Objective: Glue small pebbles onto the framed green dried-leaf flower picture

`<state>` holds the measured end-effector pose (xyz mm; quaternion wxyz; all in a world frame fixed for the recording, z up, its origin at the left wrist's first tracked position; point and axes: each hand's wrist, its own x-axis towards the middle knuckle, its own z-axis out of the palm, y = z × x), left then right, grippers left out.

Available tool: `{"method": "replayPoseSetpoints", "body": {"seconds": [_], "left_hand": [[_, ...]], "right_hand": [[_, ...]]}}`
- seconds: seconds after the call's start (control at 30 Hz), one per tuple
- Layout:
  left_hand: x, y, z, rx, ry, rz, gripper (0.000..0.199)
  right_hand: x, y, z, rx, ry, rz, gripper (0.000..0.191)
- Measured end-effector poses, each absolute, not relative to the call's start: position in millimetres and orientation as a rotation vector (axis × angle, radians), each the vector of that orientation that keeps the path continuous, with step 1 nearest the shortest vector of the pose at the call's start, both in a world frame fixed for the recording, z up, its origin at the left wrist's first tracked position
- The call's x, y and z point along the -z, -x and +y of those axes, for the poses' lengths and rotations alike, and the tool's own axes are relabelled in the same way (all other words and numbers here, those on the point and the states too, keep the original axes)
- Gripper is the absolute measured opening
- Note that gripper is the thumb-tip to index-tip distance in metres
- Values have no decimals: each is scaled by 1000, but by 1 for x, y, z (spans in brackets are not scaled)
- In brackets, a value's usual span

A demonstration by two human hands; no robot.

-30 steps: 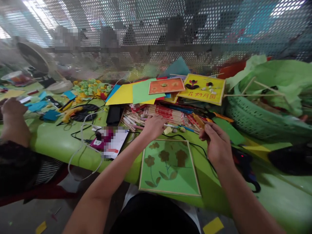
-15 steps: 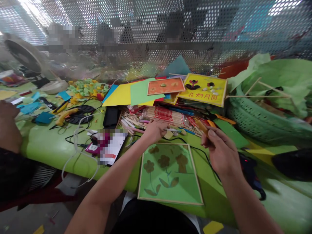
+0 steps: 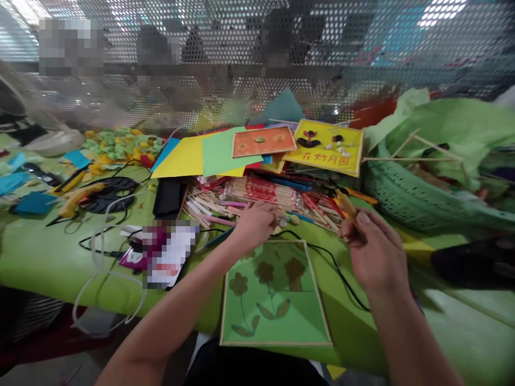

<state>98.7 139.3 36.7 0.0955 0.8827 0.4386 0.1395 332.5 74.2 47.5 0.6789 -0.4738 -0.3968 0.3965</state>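
My left hand [image 3: 257, 222] reaches palm down over the front of a pile of sticks and pens [image 3: 209, 206], its fingers bent; what its fingertips touch is hidden. On the right, my right hand [image 3: 372, 244] is raised above the table, pinching a small yellow-brown piece [image 3: 346, 206] between thumb and fingers. Between my forearms lies a green picture [image 3: 277, 316] in a thin wooden frame, with brown flowers and leafy stems. Red-wrapped stick bundles [image 3: 261, 192] rest just beyond my left hand.
Behind the pile lie coloured sheets [image 3: 185, 155], an orange framed picture [image 3: 263, 142] and a yellow one [image 3: 325, 147]. A green basket [image 3: 406, 193] stands right. Left are a phone [image 3: 175, 257], white cable, yellow glue gun [image 3: 76, 201] and blue scraps [image 3: 36, 202].
The view has shifted, so most table items appear further left. My right hand now holds the yellow-brown piece more upright and further from my left hand. A person's arm at the left has left the view.
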Motion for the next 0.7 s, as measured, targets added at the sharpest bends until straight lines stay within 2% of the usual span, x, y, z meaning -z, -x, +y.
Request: {"method": "replayPoseSetpoints", "body": {"seconds": [0.37,0.6,0.7], "left_hand": [[-27,-156,166,-385,-2750,1249,23],[-80,-81,159,-430,-2606,1420,18],[-105,-34,150,-550,-2403,1585,19]], "right_hand": [[-49,-329,78,-958,1100,-906,17],[-50,-331,66,-1007,1105,-735,18],[-48,-330,61,-960,1052,-946,8]]}}
